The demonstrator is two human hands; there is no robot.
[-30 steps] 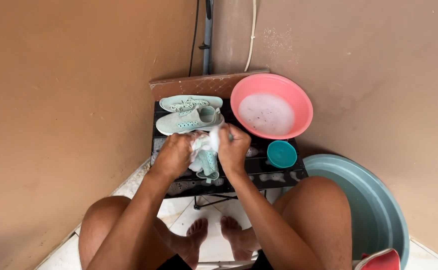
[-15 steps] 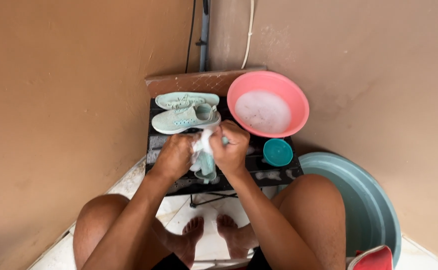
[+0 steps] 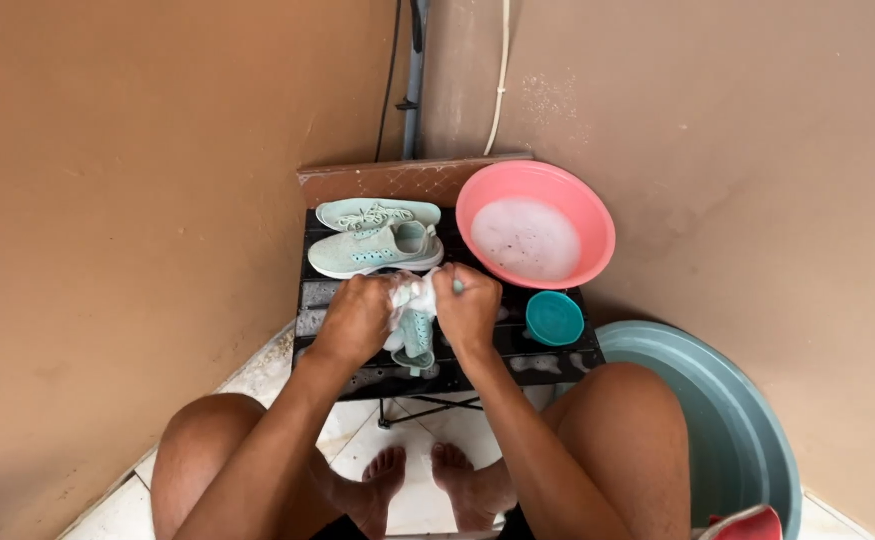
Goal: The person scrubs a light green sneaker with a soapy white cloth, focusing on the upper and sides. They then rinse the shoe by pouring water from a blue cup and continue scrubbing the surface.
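Left hand: the left hand was curled tight around the soapy cloth.
Right hand: the right hand gripped the same cloth from the right, knuckles up.
Soapy cloth: white and mint, bunched between both hands, hanging over the middle of the black table.
Shoes: a mint pair of sneakers lay just beyond the hands.
Basin: a pink basin of suds stood far right.
Cup: a teal cup sat right of the hands.
Tub: a grey-green tub stood on the floor, near right.
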